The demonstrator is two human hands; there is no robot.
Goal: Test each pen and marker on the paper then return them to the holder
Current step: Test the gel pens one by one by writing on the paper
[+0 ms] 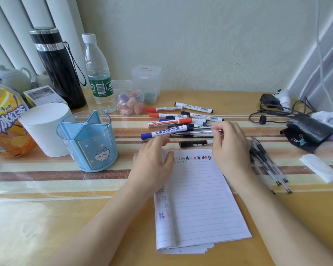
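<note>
A lined paper pad (198, 198) lies in front of me, with small test marks along its top line. My left hand (154, 162) rests on the pad's top left corner, fingers loosely bent and holding nothing. My right hand (229, 148) pinches a clear-barrelled pen (194, 132) by its right end, level above the pad's top edge. Behind it lie several whiteboard markers (181, 120) with red, blue and black caps. A blue divided pen holder (87, 141) stands empty at the left. Several clear gel pens (267, 166) lie to the right of the pad.
Left of the holder stand a white cylinder (46, 127), a yellow drink bottle (4, 120), a black flask (56, 68) and a water bottle (98, 73). Small plastic jars (131, 102) sit behind the markers. Cables (273, 110), a black pouch (308, 131) and a folded tissue (319, 167) lie at right.
</note>
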